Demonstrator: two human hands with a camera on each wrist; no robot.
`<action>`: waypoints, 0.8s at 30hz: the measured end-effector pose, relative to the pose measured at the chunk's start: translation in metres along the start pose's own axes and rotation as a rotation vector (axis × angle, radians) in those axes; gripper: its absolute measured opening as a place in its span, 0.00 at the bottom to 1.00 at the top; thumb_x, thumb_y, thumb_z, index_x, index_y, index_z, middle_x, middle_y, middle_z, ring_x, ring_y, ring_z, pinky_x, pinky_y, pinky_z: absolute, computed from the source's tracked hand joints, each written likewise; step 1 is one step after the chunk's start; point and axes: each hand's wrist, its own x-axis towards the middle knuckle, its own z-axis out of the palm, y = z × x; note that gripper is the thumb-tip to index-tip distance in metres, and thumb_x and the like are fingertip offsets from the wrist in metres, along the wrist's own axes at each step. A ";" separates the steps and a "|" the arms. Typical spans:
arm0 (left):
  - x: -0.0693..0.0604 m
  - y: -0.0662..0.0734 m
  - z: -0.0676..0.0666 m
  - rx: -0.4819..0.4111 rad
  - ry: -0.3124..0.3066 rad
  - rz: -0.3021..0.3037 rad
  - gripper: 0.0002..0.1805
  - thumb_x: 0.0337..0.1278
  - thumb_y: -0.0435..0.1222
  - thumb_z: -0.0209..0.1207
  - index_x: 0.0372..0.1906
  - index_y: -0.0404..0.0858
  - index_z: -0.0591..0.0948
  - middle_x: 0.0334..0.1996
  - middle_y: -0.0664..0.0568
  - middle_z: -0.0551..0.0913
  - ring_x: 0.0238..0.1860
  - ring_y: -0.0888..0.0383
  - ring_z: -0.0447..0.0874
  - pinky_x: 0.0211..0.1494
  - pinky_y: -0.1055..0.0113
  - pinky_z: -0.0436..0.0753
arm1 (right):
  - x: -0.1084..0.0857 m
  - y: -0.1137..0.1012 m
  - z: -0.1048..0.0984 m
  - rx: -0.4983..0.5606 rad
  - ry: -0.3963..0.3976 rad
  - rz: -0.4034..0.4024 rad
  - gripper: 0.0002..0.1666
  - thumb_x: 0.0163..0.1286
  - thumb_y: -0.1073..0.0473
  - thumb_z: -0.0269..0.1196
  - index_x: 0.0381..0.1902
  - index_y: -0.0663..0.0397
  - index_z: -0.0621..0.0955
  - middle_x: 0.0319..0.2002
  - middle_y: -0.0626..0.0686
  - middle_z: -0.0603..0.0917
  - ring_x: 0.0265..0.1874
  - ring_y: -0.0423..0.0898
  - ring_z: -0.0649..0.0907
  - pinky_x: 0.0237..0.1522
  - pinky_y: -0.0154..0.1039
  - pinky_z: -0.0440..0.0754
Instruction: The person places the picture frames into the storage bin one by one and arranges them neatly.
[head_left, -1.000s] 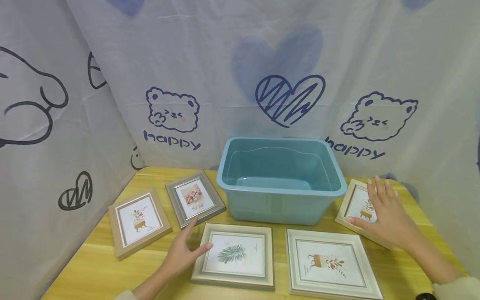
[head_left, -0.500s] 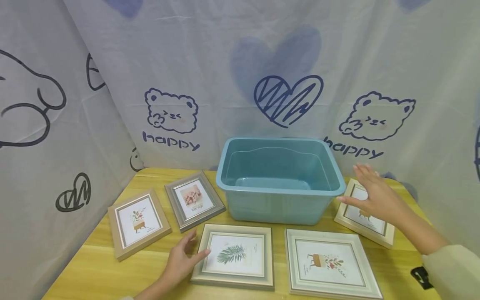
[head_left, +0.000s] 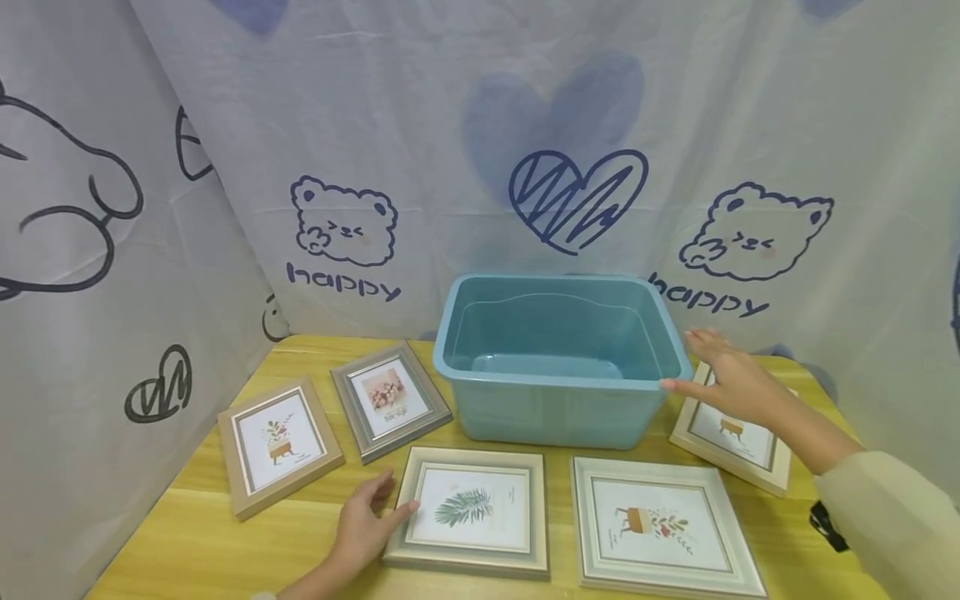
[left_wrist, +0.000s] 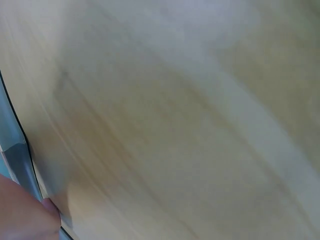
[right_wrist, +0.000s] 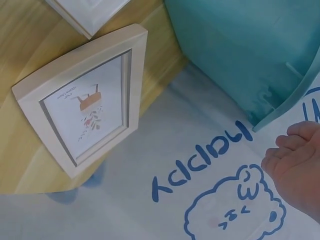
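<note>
Right hand [head_left: 738, 390] swings left toward the tub [head_left: 555, 414], fingers loose: seemingly reaching, likely needing rim contact; left hand [head_left: 362, 523] at leaf picture [head_left: 467, 512], grip unclear.

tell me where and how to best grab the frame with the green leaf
Probably pinch its left border, coming from the left: the green-leaf frame lies flat, its front side shows some thickness to catch, the left hand is on that side, and a whitish frame lies close on the right.
</note>
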 end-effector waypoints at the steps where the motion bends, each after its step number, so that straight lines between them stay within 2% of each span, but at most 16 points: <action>1: 0.000 -0.001 0.001 0.005 0.005 0.000 0.33 0.42 0.35 0.69 0.53 0.21 0.72 0.47 0.33 0.79 0.48 0.40 0.79 0.52 0.58 0.81 | 0.001 0.000 0.000 0.005 -0.007 0.005 0.55 0.60 0.37 0.60 0.66 0.76 0.56 0.67 0.75 0.52 0.67 0.73 0.53 0.63 0.70 0.53; 11: 0.000 0.000 0.006 0.100 0.030 0.007 0.29 0.39 0.36 0.71 0.48 0.22 0.77 0.40 0.39 0.79 0.41 0.47 0.80 0.45 0.63 0.83 | 0.003 0.004 0.005 0.038 -0.038 0.028 0.53 0.62 0.37 0.58 0.65 0.77 0.56 0.67 0.76 0.53 0.65 0.74 0.55 0.61 0.71 0.55; 15: 0.001 0.000 0.009 0.144 0.054 0.017 0.29 0.37 0.35 0.72 0.47 0.22 0.78 0.38 0.39 0.78 0.39 0.49 0.78 0.41 0.65 0.81 | 0.003 0.005 0.007 0.034 -0.043 0.023 0.52 0.63 0.37 0.57 0.66 0.77 0.57 0.67 0.75 0.53 0.65 0.73 0.55 0.61 0.71 0.55; 24: 0.002 0.002 0.013 0.186 0.073 0.032 0.26 0.35 0.36 0.72 0.43 0.24 0.81 0.39 0.37 0.78 0.41 0.45 0.77 0.46 0.54 0.79 | 0.003 0.005 0.007 0.023 -0.049 0.018 0.52 0.63 0.38 0.57 0.66 0.77 0.57 0.67 0.76 0.53 0.65 0.74 0.55 0.62 0.70 0.55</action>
